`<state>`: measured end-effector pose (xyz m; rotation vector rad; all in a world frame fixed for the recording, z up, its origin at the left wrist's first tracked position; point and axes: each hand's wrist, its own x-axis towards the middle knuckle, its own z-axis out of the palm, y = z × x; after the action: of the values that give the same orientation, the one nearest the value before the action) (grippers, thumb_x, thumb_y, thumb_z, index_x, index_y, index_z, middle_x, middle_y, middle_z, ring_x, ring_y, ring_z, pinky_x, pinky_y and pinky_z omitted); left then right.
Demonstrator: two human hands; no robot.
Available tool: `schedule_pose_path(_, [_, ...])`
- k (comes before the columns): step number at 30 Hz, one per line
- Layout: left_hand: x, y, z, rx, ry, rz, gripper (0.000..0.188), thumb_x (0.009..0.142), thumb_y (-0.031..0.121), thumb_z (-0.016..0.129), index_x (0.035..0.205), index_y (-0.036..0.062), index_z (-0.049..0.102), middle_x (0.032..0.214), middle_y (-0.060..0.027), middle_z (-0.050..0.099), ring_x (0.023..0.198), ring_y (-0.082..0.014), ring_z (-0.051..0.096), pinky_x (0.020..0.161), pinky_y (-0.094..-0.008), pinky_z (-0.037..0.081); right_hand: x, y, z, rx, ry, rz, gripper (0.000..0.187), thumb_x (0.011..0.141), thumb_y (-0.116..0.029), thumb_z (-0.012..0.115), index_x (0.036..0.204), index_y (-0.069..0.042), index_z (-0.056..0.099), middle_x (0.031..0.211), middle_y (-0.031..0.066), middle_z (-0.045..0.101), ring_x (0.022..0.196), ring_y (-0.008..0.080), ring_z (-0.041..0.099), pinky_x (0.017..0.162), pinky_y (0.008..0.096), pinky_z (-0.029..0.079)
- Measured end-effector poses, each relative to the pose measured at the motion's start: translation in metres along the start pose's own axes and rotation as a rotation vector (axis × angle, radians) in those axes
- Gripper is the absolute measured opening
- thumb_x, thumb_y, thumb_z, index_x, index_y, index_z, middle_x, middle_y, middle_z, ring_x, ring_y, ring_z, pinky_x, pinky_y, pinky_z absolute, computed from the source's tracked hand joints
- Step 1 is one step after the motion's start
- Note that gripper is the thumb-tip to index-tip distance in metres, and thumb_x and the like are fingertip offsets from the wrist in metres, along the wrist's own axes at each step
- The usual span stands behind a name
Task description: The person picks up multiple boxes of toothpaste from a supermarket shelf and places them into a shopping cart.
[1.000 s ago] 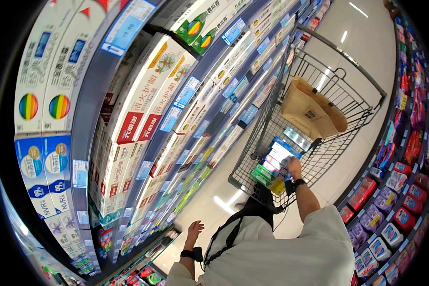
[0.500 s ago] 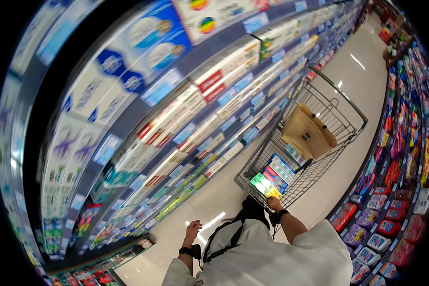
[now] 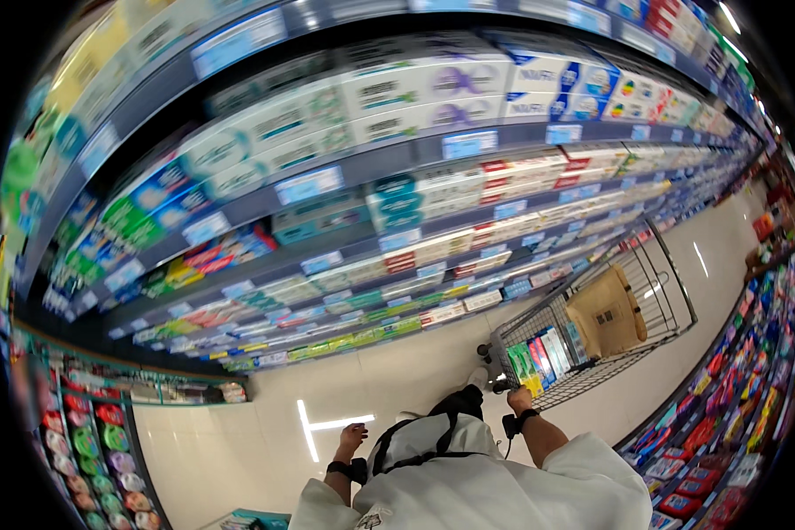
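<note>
My right hand (image 3: pixel 520 400) is closed on the near end of a wire shopping cart (image 3: pixel 627 360), its fingers partly hidden against the wire. Inside the cart, several toothpaste-like boxes (image 3: pixel 539 360) in green, red, white and blue lie side by side close to that hand. Farther in stands a brown paper bag (image 3: pixel 606 314). My left hand (image 3: pixel 353 435) hangs free over the floor at my left side, fingers loosely bent and a little apart, with nothing in it.
Long shelves (image 3: pixel 468 146) of boxed goods curve across the front, above the pale glossy floor (image 3: pixel 256 450). Packaged goods fill a rack (image 3: pixel 698 481) on the right. At the left stands another display (image 3: pixel 97 442) with round colourful packs. My shoe (image 3: pixel 477 378) is beside the cart.
My view has swung left, so the shelves now run across the front and the left display shows more. My right hand stays on the cart; my left fingers are more bent.
</note>
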<state>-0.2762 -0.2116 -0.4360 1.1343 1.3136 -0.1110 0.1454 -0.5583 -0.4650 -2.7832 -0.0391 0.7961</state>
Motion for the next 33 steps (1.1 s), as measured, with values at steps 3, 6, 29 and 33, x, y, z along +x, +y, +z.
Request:
schedule_pose_path(3, [-0.013, -0.019, -0.022, -0.032, 0.094, 0.006, 0.026, 0.093, 0.02, 0.062, 0.111, 0.003, 0.068, 0.094, -0.0102, 0.074, 0.079, -0.0186, 0.072, 0.061, -0.0308, 0.056, -0.005, -0.029, 0.0, -0.062, 0.156, -0.171, 0.055, 0.079, -0.025, 0.067, 0.122, 0.004, 0.051, 0.122, 0.025, 0.055, 0.109, 0.0459, 0.057, 0.093, 0.052, 0.049])
schedule_pose_path(6, [-0.021, -0.027, -0.042, -0.083, 0.148, 0.086, 0.024, 0.093, 0.018, 0.063, 0.109, 0.0007, 0.068, 0.094, -0.0117, 0.074, 0.08, -0.0194, 0.072, 0.066, -0.031, 0.059, -0.01, -0.093, 0.002, -0.016, 0.255, -0.494, 0.045, 0.081, -0.022, 0.066, 0.119, 0.0, 0.055, 0.118, 0.0247, 0.057, 0.106, 0.0459, 0.058, 0.094, 0.0508, 0.049])
schedule_pose_path(29, [-0.096, 0.239, -0.075, -0.28, -0.027, 0.666, 0.031, 0.101, 0.025, 0.056, 0.126, 0.0057, 0.061, 0.115, -0.0065, 0.069, 0.105, -0.0166, 0.065, 0.091, -0.0319, 0.048, -0.218, -0.569, -0.21, 0.165, 0.625, -1.609, 0.053, 0.087, -0.013, 0.066, 0.132, 0.004, 0.046, 0.139, 0.0225, 0.044, 0.132, 0.0419, 0.04, 0.111, 0.0495, 0.033])
schedule_pose_path(33, [-0.113, 0.3, -0.078, -0.271, -0.053, 0.754, 0.03, 0.102, 0.023, 0.057, 0.124, 0.0037, 0.061, 0.115, -0.0066, 0.069, 0.105, -0.0165, 0.064, 0.093, -0.0315, 0.047, -0.203, -0.592, -0.213, 0.079, 0.708, -1.537, 0.055, 0.09, -0.024, 0.065, 0.132, 0.006, 0.046, 0.135, 0.0234, 0.047, 0.126, 0.041, 0.044, 0.112, 0.0514, 0.03])
